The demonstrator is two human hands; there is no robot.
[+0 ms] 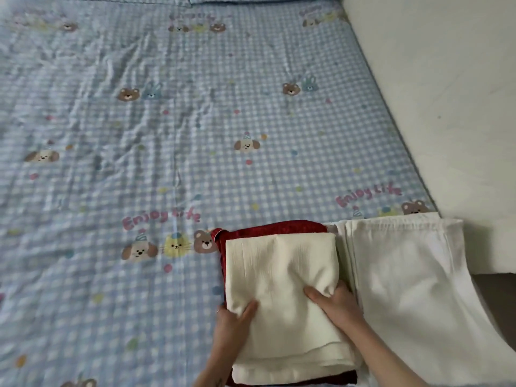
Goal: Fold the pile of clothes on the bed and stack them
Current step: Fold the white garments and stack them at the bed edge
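Both hands, left (233, 321) and right (336, 304), grip pinching cream cloth (282, 277), seemingly atop red garment (268, 227).

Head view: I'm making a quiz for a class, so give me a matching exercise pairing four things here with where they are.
Things:
1. cream cloth
2. red cloth
3. white cloth
4. left hand

Places:
A. under the cream cloth, edges showing
B. at the bed's right edge, beside the stack
C. gripping the cream cloth's left edge
D. on top of the stack

Pairs: 1-D, 2-A, 3-B, 4-C
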